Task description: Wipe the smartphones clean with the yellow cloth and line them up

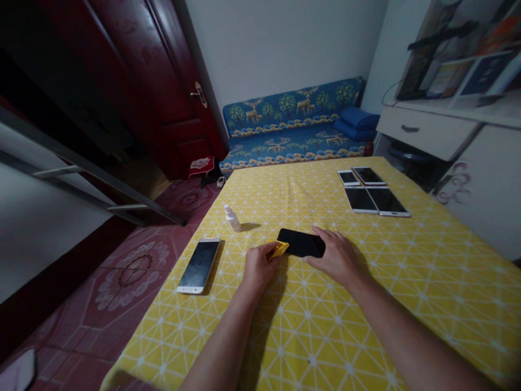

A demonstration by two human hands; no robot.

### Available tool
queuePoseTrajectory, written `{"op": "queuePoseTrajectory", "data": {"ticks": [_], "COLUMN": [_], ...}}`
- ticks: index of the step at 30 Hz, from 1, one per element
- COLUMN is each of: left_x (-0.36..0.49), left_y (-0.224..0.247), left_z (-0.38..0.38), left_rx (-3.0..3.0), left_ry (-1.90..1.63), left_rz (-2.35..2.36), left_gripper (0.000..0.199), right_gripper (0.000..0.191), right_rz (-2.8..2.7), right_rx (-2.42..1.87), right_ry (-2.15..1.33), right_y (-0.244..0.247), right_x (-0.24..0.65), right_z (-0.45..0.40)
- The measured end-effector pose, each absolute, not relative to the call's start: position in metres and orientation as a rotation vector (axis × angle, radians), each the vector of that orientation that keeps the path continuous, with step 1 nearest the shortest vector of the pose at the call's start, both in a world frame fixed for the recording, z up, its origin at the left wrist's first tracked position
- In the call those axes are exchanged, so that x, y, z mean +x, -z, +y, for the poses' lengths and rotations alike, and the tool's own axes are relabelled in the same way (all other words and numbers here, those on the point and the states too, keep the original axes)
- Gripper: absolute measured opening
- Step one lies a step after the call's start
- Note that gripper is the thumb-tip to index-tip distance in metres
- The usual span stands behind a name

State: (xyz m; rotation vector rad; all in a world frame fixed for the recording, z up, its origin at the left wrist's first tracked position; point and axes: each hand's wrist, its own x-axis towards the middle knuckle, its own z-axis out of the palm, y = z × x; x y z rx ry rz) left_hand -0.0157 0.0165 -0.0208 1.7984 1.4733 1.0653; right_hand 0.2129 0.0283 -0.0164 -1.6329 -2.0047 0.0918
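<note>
Left hand (260, 267) pinching a small yellow plastic scraper (279, 249) at the edge of a black smartphone (299, 243), right hand (336, 258) spread flat on it, hands just apart, phone lying mid-table (427, 282), yellow cloth beneath

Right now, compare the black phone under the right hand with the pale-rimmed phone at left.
The black phone looks all dark; the pale-rimmed phone shows a light edge. The black phone lies crosswise under the right hand; the pale-rimmed phone lies lengthwise, untouched. Both lie flat on the yellow tablecloth.
</note>
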Motion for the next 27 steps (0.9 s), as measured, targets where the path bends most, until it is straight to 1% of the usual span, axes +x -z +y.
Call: {"op": "queuePoseTrajectory", "data": {"ticks": [4,10,12,16,18,27], "left_x": [-0.015,-0.010,-0.007,-0.003,-0.002,-0.006], "left_y": [0.024,0.020,0.020,0.021,0.022,0.028], "left_z": [0.016,0.012,0.011,0.010,0.011,0.016], "left_rx": [1.874,1.988,1.962,1.933,1.934,1.854], "left_ry": [-1.067,-1.049,-1.055,-1.066,-1.062,-1.116], "left_rz": [1.472,1.527,1.531,1.506,1.510,1.453], "left_gripper": [0.042,0.041,0.039,0.039,0.040,0.043], "right_gripper": [0.065,0.060,0.054,0.035,0.030,0.023], "right_rz": [-2.025,-2.075,-2.092,-2.065,-2.031,-1.928], "right_rx": [-1.643,-1.649,-1.623,-1.571,-1.546,-1.524], "right_ry": [0.010,0.009,-0.003,-0.033,-0.042,-0.170], "right_y": [0.022,0.020,0.018,0.015,0.015,0.016], "right_x": [0.212,0.211,0.211,0.212,0.213,0.211], "right_z": [0.031,0.029,0.028,0.026,0.027,0.022]}}
